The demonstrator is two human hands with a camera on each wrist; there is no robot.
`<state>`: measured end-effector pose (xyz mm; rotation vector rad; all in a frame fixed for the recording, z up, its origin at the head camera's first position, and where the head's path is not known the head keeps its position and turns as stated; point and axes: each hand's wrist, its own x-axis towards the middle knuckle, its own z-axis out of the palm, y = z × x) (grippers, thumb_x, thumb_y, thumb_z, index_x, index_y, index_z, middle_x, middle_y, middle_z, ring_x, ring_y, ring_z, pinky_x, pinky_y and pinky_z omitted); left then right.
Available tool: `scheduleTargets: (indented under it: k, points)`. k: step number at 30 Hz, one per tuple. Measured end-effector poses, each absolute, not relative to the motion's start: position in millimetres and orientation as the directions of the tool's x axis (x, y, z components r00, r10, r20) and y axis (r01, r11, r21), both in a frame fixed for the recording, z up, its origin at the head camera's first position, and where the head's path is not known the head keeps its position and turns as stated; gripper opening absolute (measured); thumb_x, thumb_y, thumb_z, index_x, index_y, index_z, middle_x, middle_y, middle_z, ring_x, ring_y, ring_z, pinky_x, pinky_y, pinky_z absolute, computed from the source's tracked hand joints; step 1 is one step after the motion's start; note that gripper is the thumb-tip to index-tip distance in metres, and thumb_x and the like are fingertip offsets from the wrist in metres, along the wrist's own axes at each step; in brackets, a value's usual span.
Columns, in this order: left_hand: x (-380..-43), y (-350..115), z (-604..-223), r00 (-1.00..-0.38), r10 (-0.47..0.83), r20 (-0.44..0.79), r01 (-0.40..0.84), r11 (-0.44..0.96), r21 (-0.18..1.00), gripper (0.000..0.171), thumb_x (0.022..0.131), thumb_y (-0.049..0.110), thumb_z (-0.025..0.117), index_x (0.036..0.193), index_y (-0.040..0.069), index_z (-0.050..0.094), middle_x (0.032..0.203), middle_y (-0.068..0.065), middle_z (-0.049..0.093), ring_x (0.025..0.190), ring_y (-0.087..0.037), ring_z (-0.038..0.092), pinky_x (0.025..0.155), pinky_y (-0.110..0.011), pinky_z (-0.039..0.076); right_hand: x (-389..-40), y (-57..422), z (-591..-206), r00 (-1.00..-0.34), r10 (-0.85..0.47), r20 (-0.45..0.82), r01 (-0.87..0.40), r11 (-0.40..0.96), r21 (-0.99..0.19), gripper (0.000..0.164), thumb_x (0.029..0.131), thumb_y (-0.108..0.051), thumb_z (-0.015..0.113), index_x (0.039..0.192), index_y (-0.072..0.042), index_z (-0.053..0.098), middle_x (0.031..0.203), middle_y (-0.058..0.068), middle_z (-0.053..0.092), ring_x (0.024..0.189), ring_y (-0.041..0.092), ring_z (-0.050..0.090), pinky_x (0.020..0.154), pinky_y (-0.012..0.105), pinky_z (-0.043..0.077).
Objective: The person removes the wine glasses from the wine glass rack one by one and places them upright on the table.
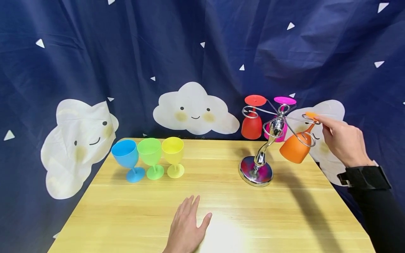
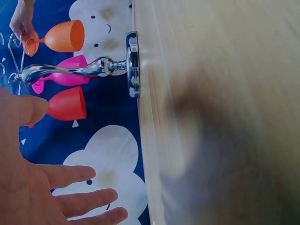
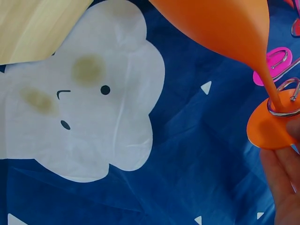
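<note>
My right hand (image 1: 346,142) pinches the foot of an orange goblet (image 1: 295,147), which hangs upside down and tilted at a curled hook of the chrome glass rack (image 1: 261,154). In the right wrist view the orange foot (image 3: 268,123) lies against the wire loop, with fingers under it and the thumb over it. On the same rack a red goblet (image 1: 252,125) and a magenta goblet (image 1: 285,101) hang upside down by their feet. My left hand (image 1: 187,226) is spread with straight fingers over the table's front, holding nothing.
Blue (image 1: 125,154), green (image 1: 150,151) and yellow (image 1: 173,151) goblets stand upright in a row at the back left of the wooden table (image 1: 126,218). A dark blue curtain (image 1: 196,21) with white clouds hangs right behind the table.
</note>
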<state>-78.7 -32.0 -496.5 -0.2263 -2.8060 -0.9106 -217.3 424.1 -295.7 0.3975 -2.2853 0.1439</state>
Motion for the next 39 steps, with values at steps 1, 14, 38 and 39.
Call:
scheduleTargets:
  k: [1, 14, 38, 39]
  points:
    - [-78.4, -31.9, -497.1, -0.971, 0.087, 0.221, 0.200, 0.802, 0.563, 0.071, 0.098, 0.063, 0.052, 0.146, 0.010, 0.054, 0.149, -0.017, 0.052, 0.140, -0.039, 0.044, 0.114, -0.059, 0.037, -216.2, 423.8, -296.1, -0.628, -0.236, 0.741, -0.329, 0.944, 0.022, 0.047, 0.086, 0.013, 0.061, 0.127, -0.009, 0.071, 0.101, 0.024, 0.073, 0.047, 0.027, 0.041, 0.039, 0.035, 0.028]
    - [-76.6, -30.7, -496.6, -0.976, 0.095, 0.195, 0.193, 0.792, 0.580, 0.073, 0.097, 0.062, 0.054, 0.147, 0.009, 0.053, 0.150, -0.017, 0.051, 0.141, -0.040, 0.044, 0.115, -0.060, 0.036, -213.9, 403.8, -289.3, -0.564, -0.265, 0.782, -0.395, 0.918, 0.026, 0.048, 0.089, 0.012, 0.061, 0.130, -0.012, 0.070, 0.109, 0.020, 0.074, 0.076, 0.042, 0.066, 0.058, 0.050, 0.047]
    - [-72.0, -27.2, -503.7, -0.978, 0.097, 0.183, 0.192, 0.757, 0.624, 0.073, 0.096, 0.060, 0.058, 0.146, 0.007, 0.054, 0.148, -0.021, 0.053, 0.138, -0.045, 0.045, 0.112, -0.062, 0.038, -253.7, 418.4, -277.0, -0.702, -0.151, 0.696, -0.287, 0.954, -0.083, 0.042, 0.095, 0.006, 0.052, 0.129, -0.010, 0.071, 0.074, 0.015, 0.062, 0.052, 0.022, 0.032, 0.048, 0.033, 0.022]
    - [-72.2, -27.1, -503.5, -0.978, 0.099, 0.183, 0.193, 0.758, 0.623, 0.073, 0.096, 0.060, 0.059, 0.146, 0.006, 0.054, 0.147, -0.021, 0.053, 0.138, -0.045, 0.045, 0.112, -0.062, 0.038, -252.8, 421.0, -277.6, -0.706, -0.141, 0.695, -0.278, 0.957, -0.088, 0.042, 0.095, 0.006, 0.052, 0.128, -0.010, 0.071, 0.070, 0.014, 0.058, 0.051, 0.022, 0.032, 0.048, 0.034, 0.022]
